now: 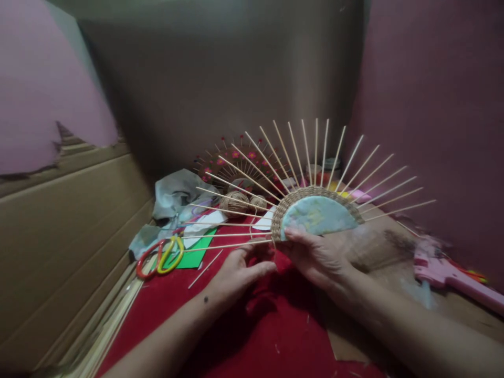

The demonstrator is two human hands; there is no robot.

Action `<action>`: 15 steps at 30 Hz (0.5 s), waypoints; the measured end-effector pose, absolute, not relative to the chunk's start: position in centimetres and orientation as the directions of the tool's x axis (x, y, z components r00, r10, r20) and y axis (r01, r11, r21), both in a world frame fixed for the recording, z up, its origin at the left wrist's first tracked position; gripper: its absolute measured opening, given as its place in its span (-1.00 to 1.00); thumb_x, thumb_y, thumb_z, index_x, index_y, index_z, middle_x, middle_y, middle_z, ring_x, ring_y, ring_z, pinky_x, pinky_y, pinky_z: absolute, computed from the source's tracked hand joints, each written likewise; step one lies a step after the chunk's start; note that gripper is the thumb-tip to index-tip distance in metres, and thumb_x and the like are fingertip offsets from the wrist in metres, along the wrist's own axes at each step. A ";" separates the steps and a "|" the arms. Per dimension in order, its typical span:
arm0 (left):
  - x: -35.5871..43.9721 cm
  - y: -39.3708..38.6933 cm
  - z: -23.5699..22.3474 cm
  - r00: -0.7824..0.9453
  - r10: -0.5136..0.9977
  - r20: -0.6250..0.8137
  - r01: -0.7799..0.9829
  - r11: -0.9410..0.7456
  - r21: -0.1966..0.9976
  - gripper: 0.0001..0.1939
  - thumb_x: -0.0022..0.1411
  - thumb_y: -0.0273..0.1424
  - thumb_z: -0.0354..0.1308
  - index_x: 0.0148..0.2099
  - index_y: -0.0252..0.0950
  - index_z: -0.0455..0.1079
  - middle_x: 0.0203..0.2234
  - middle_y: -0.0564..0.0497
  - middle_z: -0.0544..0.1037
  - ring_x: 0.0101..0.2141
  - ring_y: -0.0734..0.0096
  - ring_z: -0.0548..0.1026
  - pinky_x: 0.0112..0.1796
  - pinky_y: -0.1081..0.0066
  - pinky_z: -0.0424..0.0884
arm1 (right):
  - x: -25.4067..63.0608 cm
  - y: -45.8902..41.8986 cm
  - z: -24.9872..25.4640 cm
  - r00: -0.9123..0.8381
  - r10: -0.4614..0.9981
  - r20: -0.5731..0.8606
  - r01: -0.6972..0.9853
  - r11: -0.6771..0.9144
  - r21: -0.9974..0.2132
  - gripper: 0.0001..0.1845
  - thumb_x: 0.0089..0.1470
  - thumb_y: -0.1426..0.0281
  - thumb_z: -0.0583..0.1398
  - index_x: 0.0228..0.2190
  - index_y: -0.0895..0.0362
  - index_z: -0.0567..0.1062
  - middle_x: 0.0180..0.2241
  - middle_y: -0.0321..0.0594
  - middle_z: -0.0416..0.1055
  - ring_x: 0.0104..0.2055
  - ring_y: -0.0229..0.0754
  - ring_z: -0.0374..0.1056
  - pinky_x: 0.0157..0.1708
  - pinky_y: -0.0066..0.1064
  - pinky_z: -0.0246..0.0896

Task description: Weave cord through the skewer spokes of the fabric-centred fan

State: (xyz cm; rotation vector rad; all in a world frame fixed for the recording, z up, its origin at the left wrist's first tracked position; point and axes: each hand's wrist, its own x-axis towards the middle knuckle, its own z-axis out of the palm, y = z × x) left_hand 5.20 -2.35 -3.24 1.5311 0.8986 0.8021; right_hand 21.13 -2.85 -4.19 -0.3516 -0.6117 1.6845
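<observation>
A half-round fan frame (pixel 321 214) is held up in front of me, with a pale blue patterned face, a woven twine band (pixel 289 202) along its curve and many thin wooden sticks (pixel 303 152) spreading outward. My right hand (pixel 318 257) grips it by the lower edge, thumb on the blue face. At the band's lower left end, my left hand (pixel 248 268) has its fingers curled around the twine (pixel 274 247), beside the lowest stick; the fingertips are partly hidden. Behind, a strand runs down from a ball of twine (pixel 235 203) toward my left hand.
Scissors (pixel 171 255) with red and yellow handles lie at left by green paper (pixel 199 252) and crumpled cloth (pixel 177 191). A pink glue gun (pixel 449 273) rests on cardboard at right. Behind stands a flower-decorated fan (pixel 252 155). Red cloth (pixel 291 336) covers the surface; cardboard (pixel 59 252) walls the left.
</observation>
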 end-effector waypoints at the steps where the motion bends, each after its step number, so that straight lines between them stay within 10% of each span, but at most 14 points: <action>1: 5.4 -2.5 -3.3 0.492 0.870 0.006 0.038 -0.029 0.999 -0.67 0.00 -0.45 0.24 -0.11 -0.32 0.41 -0.29 -0.08 0.47 -0.29 0.38 0.40 -0.21 0.41 0.29 | 21.1 -2.8 -4.2 -0.203 0.974 0.102 -0.806 -0.107 -0.582 -0.94 -0.19 0.53 0.24 -0.53 0.18 0.50 -0.51 -0.30 0.43 -0.41 -0.27 0.29 -0.23 -0.36 0.16; 9: 6.5 -2.9 -3.7 0.500 0.862 -0.077 -0.353 0.285 0.891 -0.76 0.06 -0.44 0.21 -0.17 -0.37 0.40 -0.29 -0.09 0.46 -0.36 0.44 0.44 -0.22 0.36 0.36 | 20.4 -3.5 -4.4 -0.209 0.973 0.096 -0.736 -0.092 -0.670 -0.91 -0.16 0.43 0.24 -0.48 0.18 0.51 -0.49 -0.28 0.42 -0.44 -0.27 0.25 -0.37 -0.40 0.15; 15: 6.3 -2.8 -3.4 0.448 0.879 -0.165 -0.427 0.373 0.824 -0.91 0.07 -0.48 0.20 -0.38 -0.42 0.37 -0.58 0.09 0.33 -0.69 0.76 0.15 -0.67 0.65 0.09 | 19.9 -3.6 -4.8 -0.183 0.979 0.086 -0.711 -0.071 -0.699 -0.92 -0.16 0.43 0.26 -0.50 0.20 0.49 -0.49 -0.26 0.41 -0.40 -0.24 0.26 -0.23 -0.32 0.14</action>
